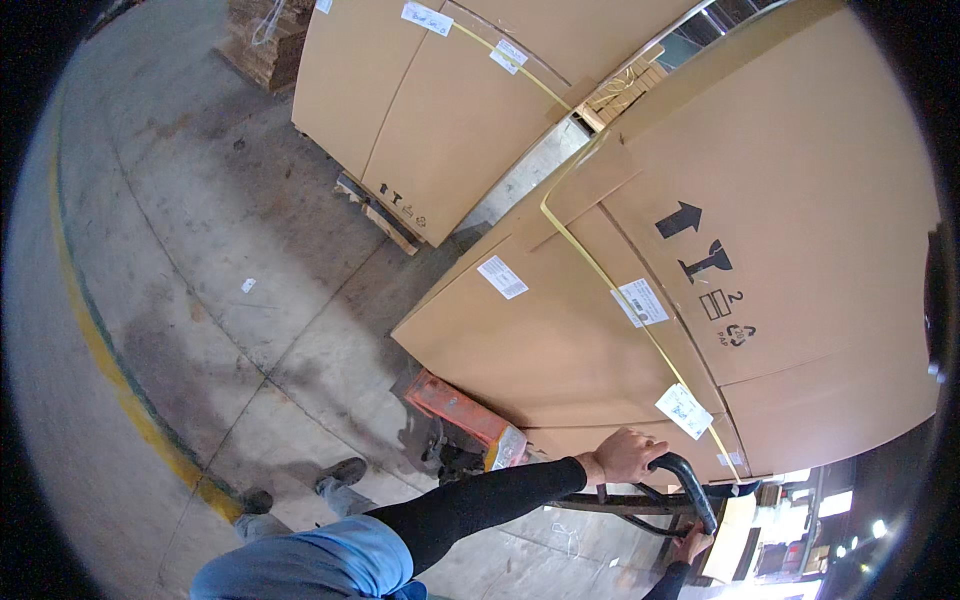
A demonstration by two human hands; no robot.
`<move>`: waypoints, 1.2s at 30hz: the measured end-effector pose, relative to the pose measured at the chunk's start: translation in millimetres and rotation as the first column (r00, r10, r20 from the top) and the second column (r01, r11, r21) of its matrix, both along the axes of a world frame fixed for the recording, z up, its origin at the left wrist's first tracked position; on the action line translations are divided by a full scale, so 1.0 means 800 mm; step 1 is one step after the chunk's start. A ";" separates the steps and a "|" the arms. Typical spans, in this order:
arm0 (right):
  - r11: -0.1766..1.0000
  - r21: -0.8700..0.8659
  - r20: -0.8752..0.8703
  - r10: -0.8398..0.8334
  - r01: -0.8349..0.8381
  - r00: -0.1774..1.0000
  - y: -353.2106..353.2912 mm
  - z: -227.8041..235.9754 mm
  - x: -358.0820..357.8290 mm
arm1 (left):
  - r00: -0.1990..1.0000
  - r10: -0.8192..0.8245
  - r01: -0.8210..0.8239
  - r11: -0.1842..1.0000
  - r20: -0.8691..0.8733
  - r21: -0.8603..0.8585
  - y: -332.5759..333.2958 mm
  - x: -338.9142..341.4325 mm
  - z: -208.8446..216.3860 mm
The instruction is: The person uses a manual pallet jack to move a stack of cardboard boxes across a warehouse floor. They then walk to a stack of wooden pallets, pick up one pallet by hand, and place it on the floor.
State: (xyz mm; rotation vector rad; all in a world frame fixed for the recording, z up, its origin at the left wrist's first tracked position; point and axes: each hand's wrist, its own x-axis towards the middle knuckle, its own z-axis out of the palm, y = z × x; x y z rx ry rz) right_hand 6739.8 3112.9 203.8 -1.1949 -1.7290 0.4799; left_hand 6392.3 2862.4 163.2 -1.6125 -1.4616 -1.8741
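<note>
My left hand (625,456), at the end of a black sleeve, is closed round the upper end of a black pallet jack handle (690,490). Lower down the loop, my right hand (692,543) grips the same handle, partly hidden by it. The pallet jack's red body (462,410) shows low beside a large cardboard box (560,340), which towers close in front of both hands. A yellow strap (600,268) runs over this box, and several white labels are stuck to it.
A second large cardboard box (400,110) stands beyond on a wooden pallet (378,215). Stacked brown material (268,45) is at the far left. A curved yellow line (110,365) crosses the concrete floor (215,260). Shelves and bright lights are at the lower right.
</note>
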 end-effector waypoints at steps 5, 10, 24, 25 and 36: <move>0.994 0.106 0.003 -0.035 0.034 0.999 -0.011 -0.002 0.037 | 1.000 0.023 -0.023 1.000 -0.016 -0.006 0.000 -0.007 0.008; 0.998 0.041 -0.039 0.048 -0.047 0.998 -0.048 -0.011 0.021 | 0.995 0.101 -0.101 0.994 -0.003 -0.038 0.005 -0.018 -0.005; 0.989 -0.083 -0.045 -0.123 0.119 0.991 -0.060 -0.008 0.002 | 0.985 -0.159 0.169 0.972 0.072 -0.167 0.011 -0.034 -0.001; 0.981 -0.120 -0.026 -0.158 0.154 0.987 -0.047 -0.005 0.022 | 0.977 -0.200 0.209 0.967 0.073 -0.146 0.004 -0.019 0.005; 0.989 -0.147 -0.060 -0.013 0.004 0.998 0.087 -0.006 -0.006 | 0.961 -0.272 0.274 0.961 0.049 -0.045 -0.009 0.075 -0.013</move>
